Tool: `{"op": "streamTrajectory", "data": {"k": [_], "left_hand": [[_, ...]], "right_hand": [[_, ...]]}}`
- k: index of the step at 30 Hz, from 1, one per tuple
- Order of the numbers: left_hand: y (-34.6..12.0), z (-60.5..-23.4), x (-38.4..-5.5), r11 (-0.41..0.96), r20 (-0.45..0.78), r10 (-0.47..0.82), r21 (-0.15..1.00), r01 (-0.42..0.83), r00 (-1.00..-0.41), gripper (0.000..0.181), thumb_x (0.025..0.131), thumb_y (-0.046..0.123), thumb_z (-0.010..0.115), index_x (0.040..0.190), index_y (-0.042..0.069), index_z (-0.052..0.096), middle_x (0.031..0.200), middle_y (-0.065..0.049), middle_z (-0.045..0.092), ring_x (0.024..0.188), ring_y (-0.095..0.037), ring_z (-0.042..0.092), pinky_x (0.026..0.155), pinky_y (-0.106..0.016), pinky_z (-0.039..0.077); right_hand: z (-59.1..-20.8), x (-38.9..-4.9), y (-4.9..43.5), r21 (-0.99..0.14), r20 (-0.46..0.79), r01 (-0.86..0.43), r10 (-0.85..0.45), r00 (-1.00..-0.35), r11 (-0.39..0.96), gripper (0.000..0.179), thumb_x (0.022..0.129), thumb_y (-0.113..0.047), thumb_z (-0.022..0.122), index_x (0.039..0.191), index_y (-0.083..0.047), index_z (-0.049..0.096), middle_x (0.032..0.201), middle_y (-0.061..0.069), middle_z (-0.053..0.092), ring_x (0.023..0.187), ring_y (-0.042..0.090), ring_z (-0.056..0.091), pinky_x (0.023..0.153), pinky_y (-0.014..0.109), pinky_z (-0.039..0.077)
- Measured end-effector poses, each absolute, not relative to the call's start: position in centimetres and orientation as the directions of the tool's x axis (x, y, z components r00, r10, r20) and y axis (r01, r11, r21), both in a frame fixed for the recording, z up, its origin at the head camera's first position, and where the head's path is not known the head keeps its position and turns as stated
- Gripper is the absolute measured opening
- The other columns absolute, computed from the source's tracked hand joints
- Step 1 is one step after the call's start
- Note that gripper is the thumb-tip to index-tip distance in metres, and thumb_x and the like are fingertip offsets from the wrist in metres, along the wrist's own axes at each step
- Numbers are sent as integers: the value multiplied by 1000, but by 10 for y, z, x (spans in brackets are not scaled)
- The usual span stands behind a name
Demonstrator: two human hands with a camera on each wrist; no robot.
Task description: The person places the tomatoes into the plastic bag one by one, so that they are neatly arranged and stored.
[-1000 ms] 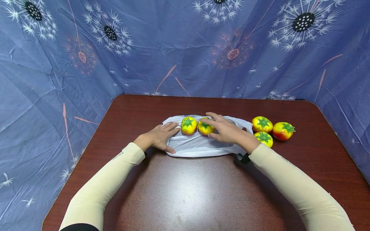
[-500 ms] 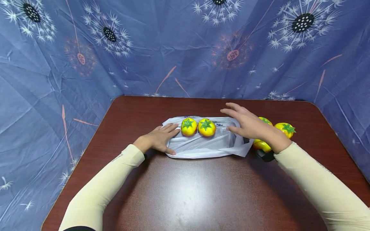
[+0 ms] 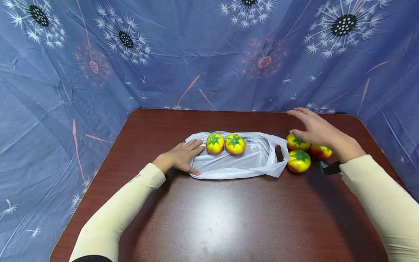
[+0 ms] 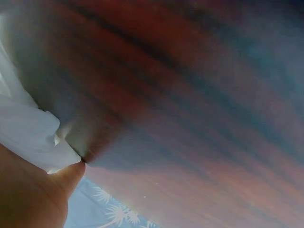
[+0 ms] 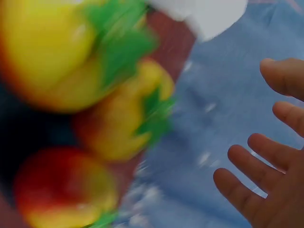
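Observation:
A white plastic bag (image 3: pixel 229 165) lies flat on the table. My left hand (image 3: pixel 181 156) rests with spread, straight fingers on its left end; the left wrist view catches a bag edge (image 4: pixel 28 126) beside part of the hand (image 4: pixel 38 194). On the bag sit two yellow-and-red toy persimmons, one left (image 3: pixel 215 144) and one right (image 3: pixel 235 145), green leaves up. To the right, three more are clustered: a front one (image 3: pixel 299 162), a back one (image 3: pixel 296 143) and a right one (image 3: pixel 320 152). Above these hovers my right hand (image 3: pixel 319 129), fingers extended, holding nothing.
The bag's handle loop (image 3: pixel 279 156) reaches close to the clustered persimmons. Behind the dark red-brown table (image 3: pixel 212 218) hangs a blue cloth (image 3: pixel 196 54) with dandelion prints. A black strap (image 3: pixel 330 167) is on my right wrist.
My right hand has moved right, from over the right persimmon on the bag to above the cluster. The bag's handle end lies uncovered now. My left hand has stayed in place.

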State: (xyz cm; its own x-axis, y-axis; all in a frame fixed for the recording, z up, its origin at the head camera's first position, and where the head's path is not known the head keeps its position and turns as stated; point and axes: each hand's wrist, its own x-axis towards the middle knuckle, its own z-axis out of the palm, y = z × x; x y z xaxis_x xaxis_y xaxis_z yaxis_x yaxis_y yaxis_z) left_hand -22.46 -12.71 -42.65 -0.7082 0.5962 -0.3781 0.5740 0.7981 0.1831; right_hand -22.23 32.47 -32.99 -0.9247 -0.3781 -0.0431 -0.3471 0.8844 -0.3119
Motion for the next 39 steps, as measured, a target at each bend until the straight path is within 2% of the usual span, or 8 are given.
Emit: {"op": "streamTrajectory", "data": {"k": [4, 8, 15, 26, 33, 36, 39], "left_hand": [[-127, -427, -225, 797, -390, 595, 175, 578, -702, 106, 79, 67, 68, 161, 23, 16, 170, 0, 2, 158, -26, 3, 125, -57, 11], [-127, -427, -225, 797, -395, 594, 174, 578, -701, 106, 80, 67, 67, 161, 23, 15, 170, 0, 0, 158, -25, 2, 125, -57, 10], [-127, -426, -226, 800, -384, 592, 171, 575, -709, 106, 80, 67, 68, 161, 23, 16, 170, 0, 1, 158, -26, 2, 125, -57, 10], [-126, -427, -225, 795, -379, 600, 185, 578, -704, 106, 80, 67, 68, 161, 22, 16, 170, 0, 1, 158, -26, 3, 125, -58, 10], [-127, -426, -226, 793, -373, 604, 193, 578, -704, 106, 80, 66, 68, 161, 22, 17, 170, -1, 2, 158, -28, 3, 125, -59, 10], [-127, -426, -226, 791, -373, 606, 188, 582, -703, 106, 80, 66, 68, 161, 22, 16, 170, -1, 2, 158, -28, 3, 124, -59, 10], [-127, -426, -226, 794, -377, 601, 181, 581, -704, 106, 79, 67, 67, 161, 23, 15, 170, -1, 1, 158, -27, 3, 125, -58, 11]], "right_hand": [[-345, -229, 354, -326, -104, -255, -303, -947, 910, 71, 96, -28, 64, 154, -4, 30, 156, 33, 24, 142, 55, 24, 110, 74, 22], [-354, -230, 375, -351, -113, -206, -260, -959, 913, 70, 96, -29, 64, 152, -2, 32, 155, 35, 25, 141, 57, 23, 109, 75, 21], [-364, -224, 393, -372, -80, -183, -228, -970, 910, 66, 94, -30, 63, 147, 1, 38, 152, 36, 30, 139, 57, 25, 108, 74, 22], [-385, -201, 418, -387, -96, -145, -196, -976, 911, 65, 94, -37, 63, 142, 1, 44, 148, 34, 36, 136, 54, 30, 105, 74, 25], [-401, -189, 420, -395, -83, -127, -173, -981, 910, 70, 94, -43, 63, 145, -1, 41, 148, 34, 36, 136, 55, 30, 104, 74, 25], [-404, -185, 420, -398, -71, -121, -162, -984, 909, 71, 94, -43, 62, 145, 1, 39, 146, 35, 36, 132, 55, 32, 102, 74, 27], [-406, -182, 419, -401, -27, -131, -155, -988, 907, 68, 93, -38, 65, 142, 2, 39, 138, 35, 41, 122, 52, 41, 96, 69, 34]]}}
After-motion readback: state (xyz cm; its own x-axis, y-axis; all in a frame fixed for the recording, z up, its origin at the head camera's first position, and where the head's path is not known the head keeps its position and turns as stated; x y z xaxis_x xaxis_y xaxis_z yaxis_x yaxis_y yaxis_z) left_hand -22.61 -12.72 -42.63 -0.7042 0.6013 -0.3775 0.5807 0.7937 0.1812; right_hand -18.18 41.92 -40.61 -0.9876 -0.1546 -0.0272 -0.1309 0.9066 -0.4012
